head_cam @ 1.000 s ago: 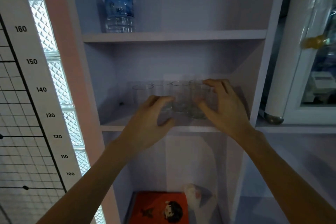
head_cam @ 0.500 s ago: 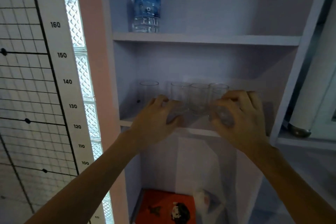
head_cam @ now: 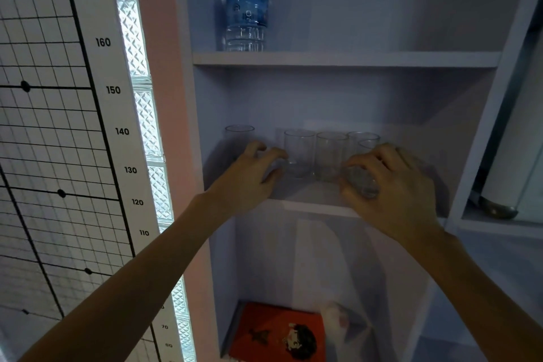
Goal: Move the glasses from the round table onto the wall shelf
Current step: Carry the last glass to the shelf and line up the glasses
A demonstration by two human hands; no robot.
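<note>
Glasses (head_cam: 299, 153) on shelf (head_cam: 305, 206), right hand (head_cam: 390, 188) gripping one, left hand (head_cam: 249, 176) half-open, empty.

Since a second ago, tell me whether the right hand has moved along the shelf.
Yes. The right hand has slid outward toward the shelf front edge, carrying a glass away from the glass row.
</note>
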